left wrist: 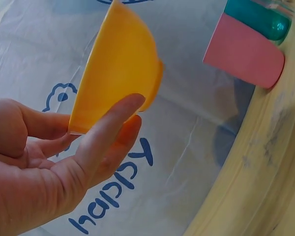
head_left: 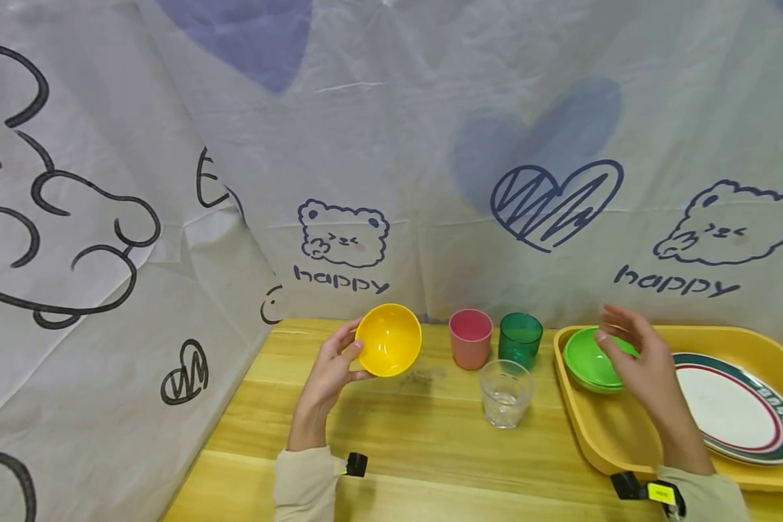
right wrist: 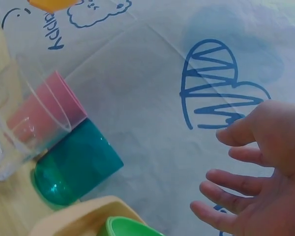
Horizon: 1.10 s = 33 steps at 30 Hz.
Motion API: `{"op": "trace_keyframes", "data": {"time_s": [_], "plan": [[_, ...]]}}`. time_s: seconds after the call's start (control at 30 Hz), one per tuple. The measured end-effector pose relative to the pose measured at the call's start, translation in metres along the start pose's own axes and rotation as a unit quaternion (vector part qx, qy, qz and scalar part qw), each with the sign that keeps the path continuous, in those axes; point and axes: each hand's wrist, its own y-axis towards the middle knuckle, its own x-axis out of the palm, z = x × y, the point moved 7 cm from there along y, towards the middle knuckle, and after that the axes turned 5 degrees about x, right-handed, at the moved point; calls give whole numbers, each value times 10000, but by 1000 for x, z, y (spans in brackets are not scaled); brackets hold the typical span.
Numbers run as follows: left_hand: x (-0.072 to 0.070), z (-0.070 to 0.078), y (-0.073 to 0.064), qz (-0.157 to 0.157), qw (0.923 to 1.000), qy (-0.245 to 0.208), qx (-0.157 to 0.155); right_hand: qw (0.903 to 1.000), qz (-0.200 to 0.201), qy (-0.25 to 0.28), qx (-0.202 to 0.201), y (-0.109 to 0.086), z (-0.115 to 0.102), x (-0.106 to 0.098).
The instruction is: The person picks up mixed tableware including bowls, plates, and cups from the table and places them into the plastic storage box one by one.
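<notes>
A yellow bowl [head_left: 389,341] is gripped at its left side by my left hand [head_left: 329,370], thumb at the rim and fingers along the outside. It is held up over the table, tilted so its inside faces the head camera; the left wrist view shows the bowl [left wrist: 115,69] side-on. My right hand [head_left: 646,362] hovers over the green bowls [head_left: 587,359], which are stacked in the left part of a yellow tray [head_left: 583,435]. In the right wrist view the right hand [right wrist: 265,172] has its fingers spread and holds nothing.
A pink cup [head_left: 471,341] and a green cup [head_left: 520,341] stand side by side near the back cloth. In front of them is a clear glass [head_left: 505,399]. A white plate [head_left: 724,406] with a green rim lies in the tray. Printed cloth hangs behind and left.
</notes>
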Motion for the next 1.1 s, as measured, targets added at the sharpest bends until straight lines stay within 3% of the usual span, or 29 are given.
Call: {"op": "trace_keyframes", "data": {"time_s": [0.17, 0.53, 0.83, 1.1], "plan": [[5, 0, 1, 74, 9999, -126, -20, 10000, -30, 68, 27, -2, -4, 5], [18, 0, -2, -85, 9998, -165, 51, 9989, -185, 355, 241, -9, -12, 18], [28, 0, -2, -271, 9995, -113, 96, 9970, -322, 704, 31, -10, -19, 38], [42, 1, -3, -480, 9987, -179, 34, 9949, -612, 781, 184, -15, -26, 58]]}}
